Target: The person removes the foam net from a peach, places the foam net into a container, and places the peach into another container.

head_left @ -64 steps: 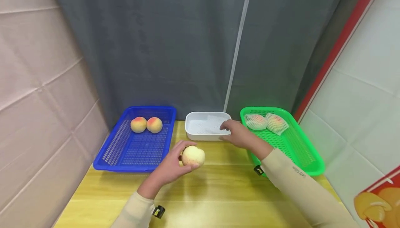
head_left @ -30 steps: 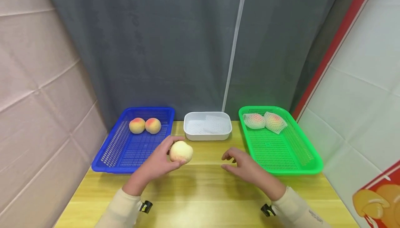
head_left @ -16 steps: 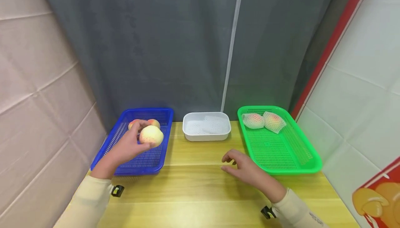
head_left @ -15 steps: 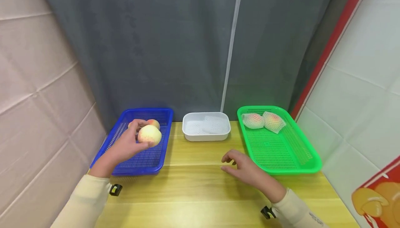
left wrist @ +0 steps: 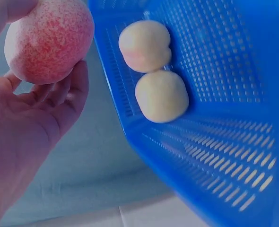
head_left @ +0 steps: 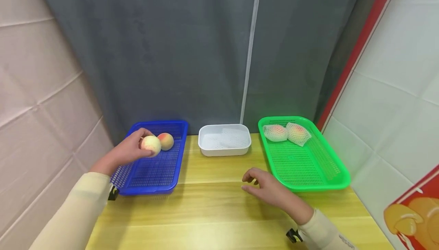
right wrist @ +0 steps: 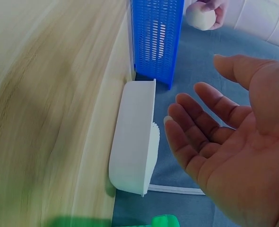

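My left hand (head_left: 129, 149) grips a peach (head_left: 151, 146) above the blue basket (head_left: 175, 166). In the left wrist view the held peach (left wrist: 52, 40) shows its red side and is up beyond the basket's rim. Two bare peaches lie side by side in that basket; the head view shows only the right-hand peach (head_left: 166, 141), the other hidden behind my hand. My right hand (head_left: 265, 187) hovers over the table's front part, left of the green basket (head_left: 337, 166), its fingers loosely curved around nothing.
Between the baskets at the back stands a white tray (head_left: 224, 152) with white foam netting (head_left: 234, 137) inside. Two peaches in foam nets (head_left: 275, 132) lie in the green basket. A grey curtain (head_left: 171, 52) hangs behind the wooden table (head_left: 192, 219).
My left hand has carried the peach from the middle of the table leftward and back, over the blue basket. My right hand has drawn back from the white tray and then stayed still.
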Tool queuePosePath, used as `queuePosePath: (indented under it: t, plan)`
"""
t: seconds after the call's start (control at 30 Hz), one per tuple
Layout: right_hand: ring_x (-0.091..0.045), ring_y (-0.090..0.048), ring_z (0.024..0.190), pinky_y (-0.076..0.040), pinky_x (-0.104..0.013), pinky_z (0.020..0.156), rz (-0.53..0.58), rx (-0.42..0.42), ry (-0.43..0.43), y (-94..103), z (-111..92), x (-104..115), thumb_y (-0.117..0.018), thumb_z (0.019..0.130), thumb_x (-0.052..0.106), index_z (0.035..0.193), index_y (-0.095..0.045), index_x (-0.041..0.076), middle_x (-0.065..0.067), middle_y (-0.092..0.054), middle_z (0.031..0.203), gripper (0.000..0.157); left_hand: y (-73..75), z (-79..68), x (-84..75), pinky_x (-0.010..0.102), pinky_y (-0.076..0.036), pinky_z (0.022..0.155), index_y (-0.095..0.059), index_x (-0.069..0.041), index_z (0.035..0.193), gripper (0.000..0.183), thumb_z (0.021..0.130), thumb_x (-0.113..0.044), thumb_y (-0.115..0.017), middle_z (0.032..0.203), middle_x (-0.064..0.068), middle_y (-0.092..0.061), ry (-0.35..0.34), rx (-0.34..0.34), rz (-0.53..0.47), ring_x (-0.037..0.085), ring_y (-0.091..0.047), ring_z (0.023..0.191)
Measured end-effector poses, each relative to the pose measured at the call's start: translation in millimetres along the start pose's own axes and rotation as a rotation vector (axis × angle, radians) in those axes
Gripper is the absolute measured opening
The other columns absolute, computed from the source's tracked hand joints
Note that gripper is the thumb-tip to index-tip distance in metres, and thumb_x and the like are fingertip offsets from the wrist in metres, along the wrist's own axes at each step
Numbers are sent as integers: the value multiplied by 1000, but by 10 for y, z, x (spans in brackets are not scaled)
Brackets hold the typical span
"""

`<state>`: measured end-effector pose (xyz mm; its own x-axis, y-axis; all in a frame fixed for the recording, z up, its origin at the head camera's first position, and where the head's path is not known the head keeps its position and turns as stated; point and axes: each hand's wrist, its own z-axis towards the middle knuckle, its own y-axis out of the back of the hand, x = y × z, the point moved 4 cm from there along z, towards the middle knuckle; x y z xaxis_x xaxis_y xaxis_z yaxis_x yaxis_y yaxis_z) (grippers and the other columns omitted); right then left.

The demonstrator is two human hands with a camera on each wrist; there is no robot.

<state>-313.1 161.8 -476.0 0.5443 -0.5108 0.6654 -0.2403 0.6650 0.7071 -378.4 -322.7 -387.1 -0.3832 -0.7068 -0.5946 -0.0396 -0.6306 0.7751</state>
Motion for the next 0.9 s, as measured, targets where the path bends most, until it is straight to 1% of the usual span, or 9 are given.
queuePosePath:
  t: [0.07,0.17,0.27,0.37,0.43,0.57,0.73,0.9]
  plan:
    - [-29,-70,108,-61,-54,93,5,1,-3,0,-3,3,-75,107,28,116,-72,11,-8,-74,117,20,31,28,31,30,-58,78,-55,6,133,59,90,-10,-91,124,22,-62,-19,6,21,28,-63,98]
    - [-28,-71,107,-61,-51,92,10,3,-9,4,-9,10,-75,108,28,116,-72,10,-5,-74,116,21,80,61,68,33,-57,80,-60,5,130,55,89,-12,-92,121,21,-64,-39,6,79,30,-62,100]
    - [-24,-71,106,-61,-50,92,12,8,-16,6,-14,15,-75,108,30,117,-73,10,1,-73,115,21,128,84,107,39,-55,83,-63,3,129,54,88,-17,-93,119,18,-65,-36,5,154,31,-60,102]
    - [-18,-69,104,-61,-51,92,15,11,-22,2,-18,13,-75,108,30,116,-73,14,2,-73,115,19,172,103,154,43,-53,84,-66,1,129,54,87,-20,-93,117,17,-65,-18,7,213,31,-58,103]
    - [-15,-69,103,-61,-52,91,19,12,-21,0,-20,16,-75,108,30,115,-73,16,0,-74,115,16,196,112,178,44,-52,84,-66,1,130,55,87,-22,-93,117,18,-64,-9,15,233,31,-58,103]
    - [-14,-68,102,-61,-49,91,17,16,-19,-11,-26,19,-75,107,30,114,-73,15,-6,-75,115,16,231,125,209,45,-53,85,-66,1,133,57,89,-25,-93,118,20,-63,20,38,254,32,-59,103]
    - [-14,-68,103,-62,-47,89,10,17,-13,-31,-35,28,-75,107,25,114,-73,15,-5,-75,114,13,266,154,215,48,-55,86,-66,1,137,59,92,-27,-91,123,23,-60,59,72,274,35,-60,104]
    - [-15,-68,102,-62,-46,88,15,17,2,-31,-43,59,-76,107,23,113,-72,14,-6,-75,113,11,321,205,212,52,-58,87,-67,2,138,58,92,-26,-89,121,23,-59,83,93,300,37,-61,103]
